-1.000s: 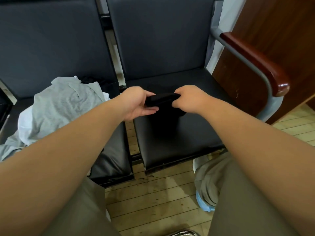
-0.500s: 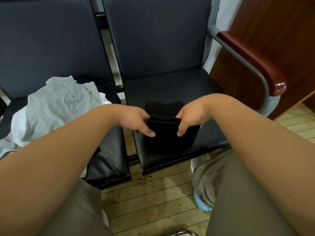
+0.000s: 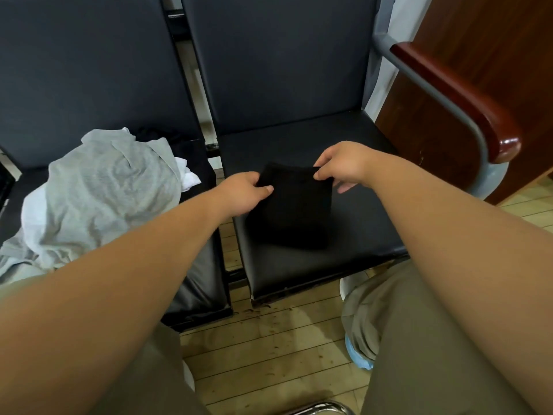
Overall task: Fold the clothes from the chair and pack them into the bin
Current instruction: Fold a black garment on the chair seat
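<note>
While the black garment (image 3: 291, 208) is lying as a folded, roughly square bundle on the seat of the right-hand chair (image 3: 365, 235), toward the middle and front of the cushion, both hands are working at its far edge; the left hand (image 3: 242, 194) is pinching the upper left edge, its thumb lying on top of the cloth and its fingers tucked out of sight beneath; the right hand (image 3: 344, 166) is gripping the far right corner, its fingers curling round the fabric, with one fingertip poking out below the edge; whether that far edge is lifting clear of the cushion cannot be told, black on black.

On the neighbouring left-hand chair (image 3: 206, 283), a grey garment (image 3: 98, 193) is sitting in a crumpled heap, well apart from the black one; a scrap of white cloth (image 3: 187, 178) is peeking out from the heap's right side; something dark is showing behind the heap, too dim to name.

The red-brown armrest (image 3: 466, 100) is curving along the right of the chair; a wooden panel (image 3: 484, 40) is standing behind it; the person's olive trouser legs (image 3: 434, 339) are framing pale floorboards (image 3: 269, 339); a light blue shoe (image 3: 359, 356) is showing below the right leg.
</note>
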`<state>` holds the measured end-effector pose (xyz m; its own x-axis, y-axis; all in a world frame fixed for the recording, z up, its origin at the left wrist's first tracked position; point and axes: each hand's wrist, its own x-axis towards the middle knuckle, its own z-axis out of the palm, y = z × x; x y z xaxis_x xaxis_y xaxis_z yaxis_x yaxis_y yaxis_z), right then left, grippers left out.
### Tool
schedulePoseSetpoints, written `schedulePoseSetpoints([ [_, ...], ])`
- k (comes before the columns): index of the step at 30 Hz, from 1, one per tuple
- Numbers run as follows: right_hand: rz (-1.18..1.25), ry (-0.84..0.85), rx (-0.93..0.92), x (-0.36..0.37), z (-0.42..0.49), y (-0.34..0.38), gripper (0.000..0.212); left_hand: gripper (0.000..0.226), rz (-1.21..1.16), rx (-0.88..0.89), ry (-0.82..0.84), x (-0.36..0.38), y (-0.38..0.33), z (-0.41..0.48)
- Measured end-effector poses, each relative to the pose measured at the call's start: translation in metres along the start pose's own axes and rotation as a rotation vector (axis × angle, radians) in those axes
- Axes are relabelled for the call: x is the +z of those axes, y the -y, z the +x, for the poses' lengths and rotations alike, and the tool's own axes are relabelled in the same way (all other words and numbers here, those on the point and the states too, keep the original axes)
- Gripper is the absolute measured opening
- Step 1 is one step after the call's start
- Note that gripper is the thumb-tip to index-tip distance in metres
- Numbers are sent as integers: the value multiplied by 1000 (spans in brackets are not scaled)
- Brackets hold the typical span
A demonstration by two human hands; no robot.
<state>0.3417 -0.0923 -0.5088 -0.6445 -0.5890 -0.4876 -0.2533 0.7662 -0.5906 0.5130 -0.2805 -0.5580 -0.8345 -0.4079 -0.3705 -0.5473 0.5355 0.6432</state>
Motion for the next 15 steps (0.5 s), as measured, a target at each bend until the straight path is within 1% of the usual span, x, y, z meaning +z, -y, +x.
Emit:
schedulePoseSetpoints([
  [3,-25,-42,22,8,16,-5,19,36,70,-35,-34,13,7,8],
  [10,-192,-17,105,27,37,-7,21,49,272,-37,-121,27,15,17],
  [15,-332,-28,126,34,39,-4,25,62,382,-155,-131,32,10,18],
])
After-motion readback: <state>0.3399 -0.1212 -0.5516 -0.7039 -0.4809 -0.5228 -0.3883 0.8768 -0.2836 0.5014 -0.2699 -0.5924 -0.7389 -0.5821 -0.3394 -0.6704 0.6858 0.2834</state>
